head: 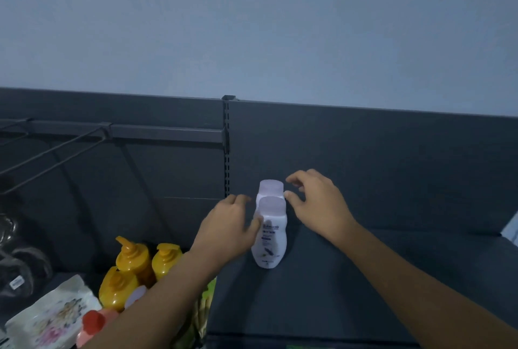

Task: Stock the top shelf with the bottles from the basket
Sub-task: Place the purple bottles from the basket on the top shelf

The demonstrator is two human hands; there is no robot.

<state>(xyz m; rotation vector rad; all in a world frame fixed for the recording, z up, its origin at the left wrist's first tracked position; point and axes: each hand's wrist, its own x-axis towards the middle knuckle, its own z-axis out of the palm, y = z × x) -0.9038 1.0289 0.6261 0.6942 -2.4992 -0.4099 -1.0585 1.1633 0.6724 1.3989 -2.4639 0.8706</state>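
Left hand (228, 225) touches the front bottle (269, 236), fingers loose; right hand (316, 203), spread and empty, hovers beside the rear bottle (270, 187) on the shelf (350, 278). Nudge both squarely into line.

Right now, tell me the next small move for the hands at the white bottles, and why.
Probably draw both hands back and reach down for another bottle. Two white bottles already stand upright on the shelf, one behind the other; the right hand is open and clear, and the left hand only brushes the front one.
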